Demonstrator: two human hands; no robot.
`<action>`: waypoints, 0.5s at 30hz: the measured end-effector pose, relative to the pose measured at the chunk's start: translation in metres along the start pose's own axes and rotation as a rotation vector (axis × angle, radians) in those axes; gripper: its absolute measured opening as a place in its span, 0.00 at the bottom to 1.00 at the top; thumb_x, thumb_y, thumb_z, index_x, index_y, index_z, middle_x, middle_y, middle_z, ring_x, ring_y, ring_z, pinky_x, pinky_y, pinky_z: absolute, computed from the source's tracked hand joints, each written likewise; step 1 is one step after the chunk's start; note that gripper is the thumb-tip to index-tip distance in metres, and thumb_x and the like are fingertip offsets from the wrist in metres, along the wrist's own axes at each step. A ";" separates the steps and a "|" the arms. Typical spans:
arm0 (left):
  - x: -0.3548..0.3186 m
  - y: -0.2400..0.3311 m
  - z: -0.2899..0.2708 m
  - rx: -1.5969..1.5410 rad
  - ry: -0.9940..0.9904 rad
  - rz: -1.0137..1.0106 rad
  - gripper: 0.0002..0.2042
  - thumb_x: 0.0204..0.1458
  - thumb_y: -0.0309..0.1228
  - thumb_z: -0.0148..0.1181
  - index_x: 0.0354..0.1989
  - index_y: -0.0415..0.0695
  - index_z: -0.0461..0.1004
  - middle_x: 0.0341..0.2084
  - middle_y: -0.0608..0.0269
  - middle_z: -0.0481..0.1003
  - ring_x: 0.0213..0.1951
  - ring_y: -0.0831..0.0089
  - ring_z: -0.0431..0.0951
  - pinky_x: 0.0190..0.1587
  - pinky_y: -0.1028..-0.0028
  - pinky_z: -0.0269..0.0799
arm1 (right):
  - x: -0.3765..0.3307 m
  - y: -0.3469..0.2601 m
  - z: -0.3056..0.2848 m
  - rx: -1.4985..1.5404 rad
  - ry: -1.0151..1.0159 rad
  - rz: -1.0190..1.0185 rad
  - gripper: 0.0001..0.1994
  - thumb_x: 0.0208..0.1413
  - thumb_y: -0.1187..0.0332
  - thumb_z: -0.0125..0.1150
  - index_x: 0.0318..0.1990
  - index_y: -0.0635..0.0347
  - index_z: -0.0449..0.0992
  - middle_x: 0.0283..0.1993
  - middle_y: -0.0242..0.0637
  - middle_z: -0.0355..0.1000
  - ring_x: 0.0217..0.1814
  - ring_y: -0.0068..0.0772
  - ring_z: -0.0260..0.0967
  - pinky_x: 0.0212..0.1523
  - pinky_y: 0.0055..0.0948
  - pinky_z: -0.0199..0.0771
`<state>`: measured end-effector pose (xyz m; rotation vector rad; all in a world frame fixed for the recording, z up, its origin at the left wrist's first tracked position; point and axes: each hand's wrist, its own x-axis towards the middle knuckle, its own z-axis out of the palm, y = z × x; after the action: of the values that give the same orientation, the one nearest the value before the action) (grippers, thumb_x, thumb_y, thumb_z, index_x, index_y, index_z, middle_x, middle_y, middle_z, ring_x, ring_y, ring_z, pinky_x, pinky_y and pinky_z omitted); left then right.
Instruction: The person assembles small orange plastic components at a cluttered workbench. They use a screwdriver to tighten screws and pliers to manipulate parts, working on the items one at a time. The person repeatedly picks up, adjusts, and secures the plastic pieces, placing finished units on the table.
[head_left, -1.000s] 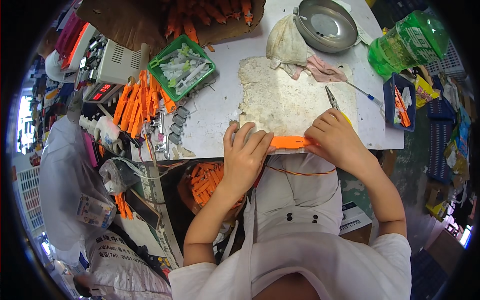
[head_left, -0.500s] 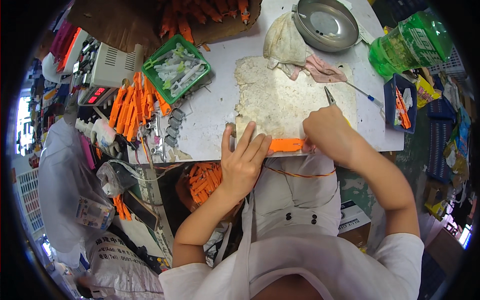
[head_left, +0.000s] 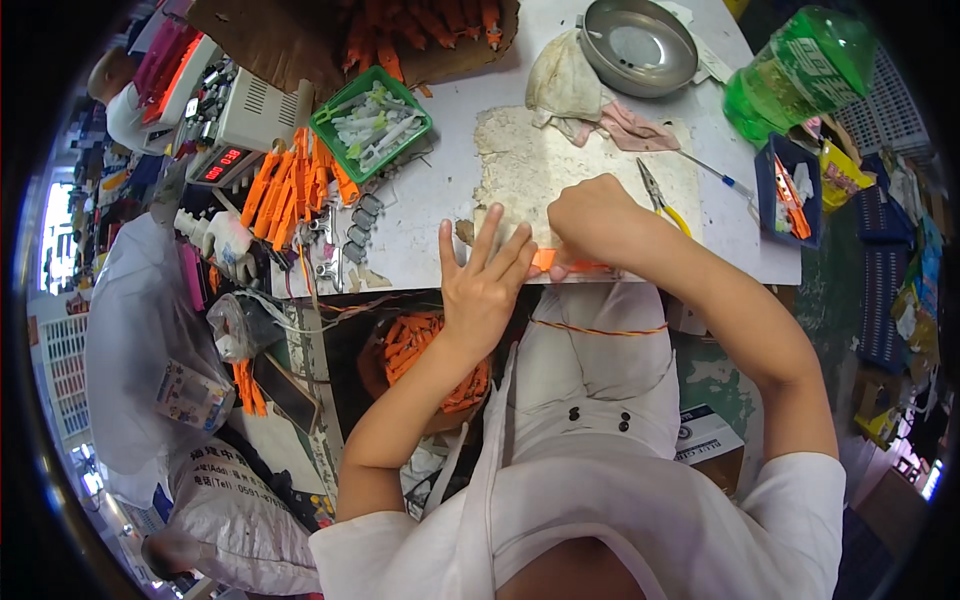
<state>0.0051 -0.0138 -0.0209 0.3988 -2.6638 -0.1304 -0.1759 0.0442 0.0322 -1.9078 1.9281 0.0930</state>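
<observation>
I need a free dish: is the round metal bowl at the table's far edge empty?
Empty: the metal bowl shows only bare shiny bottom.

— What does my right hand (head_left: 598, 222) conceal?

— Most of the flat orange plastic strip (head_left: 547, 261) at the table edge; only its left end shows beside my left hand (head_left: 487, 283).

— And further off?

— The brown cardboard box of orange parts (head_left: 300, 40) is cut by the top edge; the red display digits (head_left: 222, 163) are too small to read.

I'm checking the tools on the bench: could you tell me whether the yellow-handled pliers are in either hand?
No, the yellow-handled pliers lie untouched on the worn mat, beside the right hand.
</observation>
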 end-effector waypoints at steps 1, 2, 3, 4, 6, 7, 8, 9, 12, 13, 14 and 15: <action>-0.001 0.000 0.000 0.005 0.009 -0.003 0.12 0.43 0.32 0.62 0.39 0.50 0.76 0.43 0.72 0.75 0.59 0.67 0.64 0.63 0.47 0.38 | -0.005 0.001 -0.002 0.011 0.008 0.024 0.20 0.29 0.50 0.70 0.19 0.59 0.78 0.21 0.43 0.73 0.26 0.45 0.73 0.27 0.38 0.69; -0.002 0.000 0.000 0.010 0.017 -0.006 0.12 0.43 0.33 0.62 0.39 0.50 0.76 0.43 0.72 0.75 0.59 0.67 0.63 0.63 0.47 0.39 | -0.012 0.004 -0.004 0.022 0.015 0.049 0.20 0.30 0.49 0.70 0.18 0.59 0.77 0.20 0.43 0.72 0.25 0.45 0.73 0.27 0.39 0.69; -0.001 0.001 0.001 0.006 0.021 -0.001 0.12 0.43 0.33 0.62 0.39 0.50 0.76 0.43 0.71 0.75 0.59 0.66 0.63 0.63 0.48 0.40 | -0.022 0.010 -0.001 0.041 0.037 0.089 0.20 0.30 0.50 0.70 0.21 0.59 0.77 0.22 0.42 0.73 0.27 0.44 0.73 0.28 0.38 0.69; 0.000 0.002 0.002 -0.001 0.021 0.004 0.13 0.43 0.33 0.62 0.39 0.49 0.76 0.44 0.71 0.74 0.59 0.66 0.63 0.62 0.49 0.42 | -0.037 0.020 0.008 0.064 0.057 0.129 0.20 0.30 0.51 0.71 0.24 0.59 0.76 0.24 0.40 0.73 0.29 0.43 0.72 0.29 0.37 0.69; -0.002 0.001 0.007 -0.018 0.025 0.013 0.13 0.43 0.33 0.62 0.40 0.48 0.75 0.44 0.70 0.74 0.58 0.65 0.63 0.62 0.51 0.44 | -0.059 0.031 0.021 0.112 0.091 0.204 0.22 0.30 0.53 0.72 0.30 0.59 0.75 0.29 0.38 0.74 0.34 0.41 0.72 0.31 0.36 0.69; -0.004 -0.001 0.010 -0.033 0.031 0.022 0.14 0.43 0.33 0.62 0.40 0.48 0.74 0.43 0.69 0.74 0.57 0.65 0.64 0.61 0.51 0.46 | -0.064 0.029 0.018 0.177 0.018 0.254 0.21 0.34 0.57 0.70 0.34 0.58 0.72 0.34 0.37 0.73 0.40 0.40 0.70 0.35 0.35 0.69; -0.005 -0.002 0.012 -0.047 0.036 0.031 0.14 0.43 0.33 0.62 0.40 0.47 0.74 0.43 0.68 0.74 0.57 0.64 0.64 0.61 0.52 0.47 | -0.068 0.026 0.025 0.207 0.124 0.205 0.19 0.35 0.58 0.70 0.34 0.58 0.72 0.34 0.36 0.72 0.41 0.40 0.70 0.36 0.35 0.68; -0.002 -0.002 0.011 -0.075 0.037 0.052 0.15 0.43 0.33 0.62 0.40 0.46 0.73 0.42 0.67 0.73 0.56 0.64 0.65 0.60 0.52 0.48 | -0.076 0.026 0.036 0.229 0.235 0.168 0.18 0.37 0.59 0.69 0.34 0.58 0.72 0.35 0.36 0.72 0.41 0.40 0.69 0.36 0.35 0.68; -0.009 0.002 0.007 -0.138 0.059 0.067 0.16 0.42 0.33 0.64 0.40 0.45 0.72 0.38 0.64 0.73 0.53 0.63 0.67 0.60 0.54 0.49 | -0.088 0.018 0.051 0.360 0.514 0.105 0.15 0.41 0.66 0.67 0.36 0.59 0.71 0.35 0.38 0.70 0.42 0.39 0.67 0.40 0.32 0.68; -0.015 0.003 0.010 -0.157 0.083 0.058 0.16 0.42 0.33 0.64 0.40 0.44 0.72 0.37 0.64 0.73 0.52 0.62 0.67 0.60 0.54 0.49 | -0.090 0.014 0.057 0.447 0.606 0.108 0.15 0.41 0.67 0.66 0.37 0.59 0.71 0.35 0.38 0.70 0.40 0.39 0.67 0.39 0.32 0.68; -0.019 0.006 0.010 -0.174 0.107 0.049 0.16 0.42 0.33 0.64 0.40 0.44 0.72 0.36 0.63 0.73 0.51 0.62 0.67 0.60 0.54 0.49 | -0.093 0.009 0.063 0.534 0.698 0.108 0.16 0.40 0.68 0.66 0.38 0.59 0.71 0.35 0.38 0.70 0.38 0.39 0.67 0.39 0.31 0.68; -0.019 0.011 0.007 -0.187 0.148 0.037 0.17 0.41 0.32 0.65 0.40 0.42 0.72 0.36 0.63 0.73 0.48 0.62 0.68 0.60 0.55 0.49 | -0.096 0.005 0.069 0.882 0.642 0.206 0.16 0.44 0.68 0.66 0.42 0.60 0.72 0.37 0.35 0.71 0.38 0.32 0.68 0.42 0.27 0.67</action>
<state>0.0159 0.0028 -0.0333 0.2865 -2.4855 -0.3236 -0.1669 0.1581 0.0013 -1.1885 1.9998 -1.2254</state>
